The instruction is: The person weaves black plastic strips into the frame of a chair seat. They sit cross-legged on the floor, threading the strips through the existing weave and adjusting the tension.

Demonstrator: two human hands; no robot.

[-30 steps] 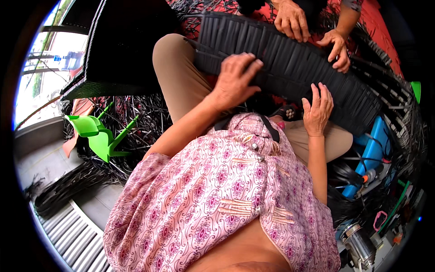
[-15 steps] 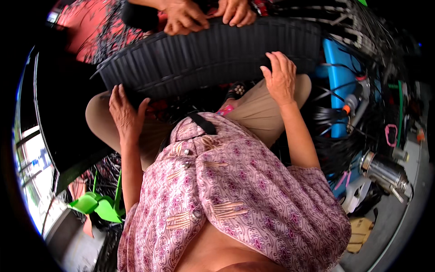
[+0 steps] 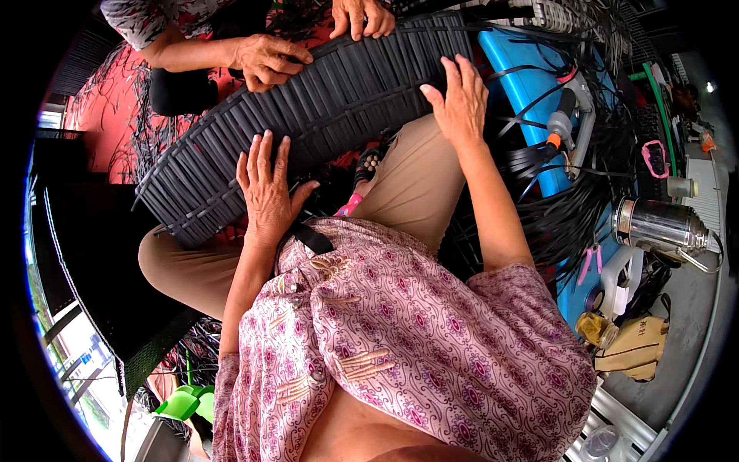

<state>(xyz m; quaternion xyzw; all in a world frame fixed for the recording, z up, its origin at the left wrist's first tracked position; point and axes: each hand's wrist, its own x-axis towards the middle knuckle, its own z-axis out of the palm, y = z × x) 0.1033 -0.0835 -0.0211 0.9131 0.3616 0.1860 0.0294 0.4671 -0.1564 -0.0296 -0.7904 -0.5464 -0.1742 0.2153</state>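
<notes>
On my remote view, the patterned shirt (image 3: 431, 339) is nearest. Ahead, across the bent legs (image 3: 409, 179), lies the black woven panel (image 3: 339, 88): left hand (image 3: 265, 192) on its near edge, right hand (image 3: 462, 108) at its right end, each grip spread apart. A co-worker's hands (image 3: 269, 60) touch its far edge.

Our head-worn view, facing down
We look through the left of two side-by-side fisheye cameras, from close above the patterned shirt (image 3: 446, 331) out to the left hand (image 3: 268, 192) and right hand (image 3: 462, 106), both in the upper half of our wide view.
</notes>
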